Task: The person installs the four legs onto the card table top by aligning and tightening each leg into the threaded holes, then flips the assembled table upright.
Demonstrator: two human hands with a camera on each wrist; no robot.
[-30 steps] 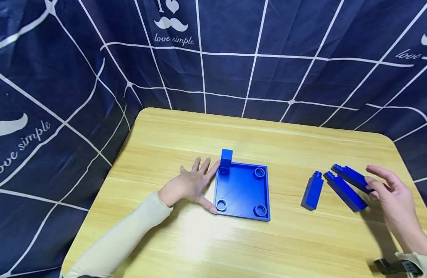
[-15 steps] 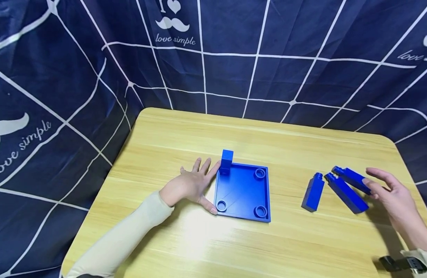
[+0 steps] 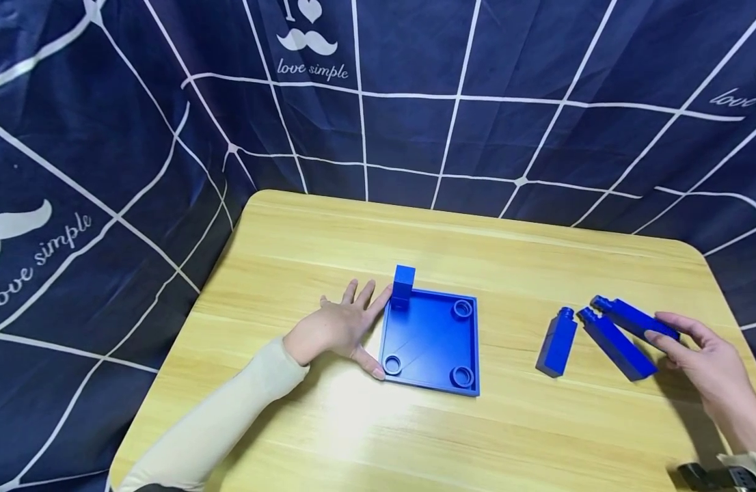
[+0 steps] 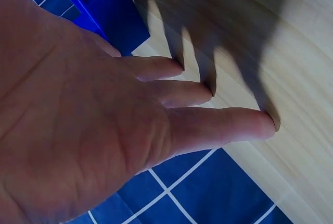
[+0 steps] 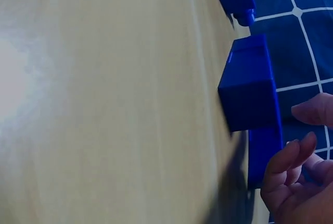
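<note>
Head view shows a square blue tray point(image 3: 430, 342) with round sockets point(image 3: 462, 376) and one upright bar point(image 3: 405, 281) against the spread left hand point(image 3: 337, 331), the right hand point(image 3: 710, 362) straddling one of three lying, ridge-necked blue bars point(image 3: 638, 319), whether pinching I cannot tell.

Left grip point(image 3: 343, 329) spread against blue tray point(image 3: 430, 338); right grip point(image 3: 707, 359) seemingly pinches rightmost blue post point(image 3: 633, 317).
</note>
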